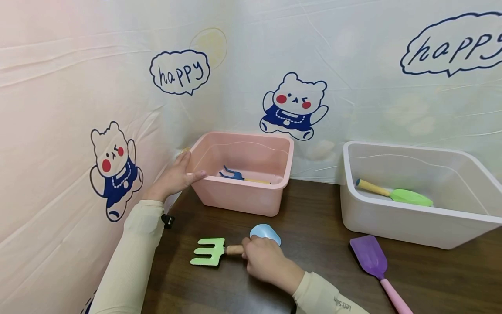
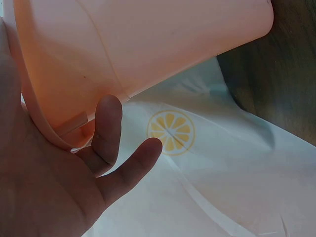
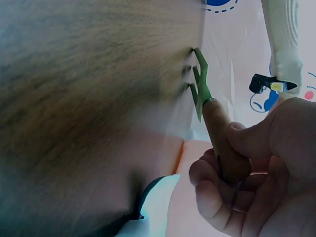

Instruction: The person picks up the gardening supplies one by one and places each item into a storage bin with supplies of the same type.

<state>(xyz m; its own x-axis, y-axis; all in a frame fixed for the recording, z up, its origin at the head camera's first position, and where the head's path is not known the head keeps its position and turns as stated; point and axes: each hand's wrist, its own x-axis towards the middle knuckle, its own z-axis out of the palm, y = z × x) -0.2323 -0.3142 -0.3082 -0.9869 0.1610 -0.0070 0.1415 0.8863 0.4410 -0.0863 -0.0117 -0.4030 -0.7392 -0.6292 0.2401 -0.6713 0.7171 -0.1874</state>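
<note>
My right hand (image 1: pixel 268 264) grips the wooden handle of a small garden fork (image 1: pixel 209 252) with three light-green tines. The tines point left, close over the dark table. Just behind that hand lies a light-blue curved blade (image 1: pixel 266 232), partly covered by the hand; it also shows in the right wrist view (image 3: pixel 160 205). My left hand (image 1: pixel 172 178) rests at the left front corner of a pink bin (image 1: pixel 239 196), thumb over the rim. Two fingers (image 2: pixel 136 170) spread off the outer wall in the left wrist view. A blue fork (image 1: pixel 233 175) with a yellow handle lies inside the bin.
A white bin (image 1: pixel 415 226) at the right holds a green trowel (image 1: pixel 412 197) with a yellow handle. In front of it lies a purple shovel (image 1: pixel 370 255) with a pink handle. Printed cloth (image 1: pixel 235 104) hangs behind and left of the table (image 1: pixel 313 205).
</note>
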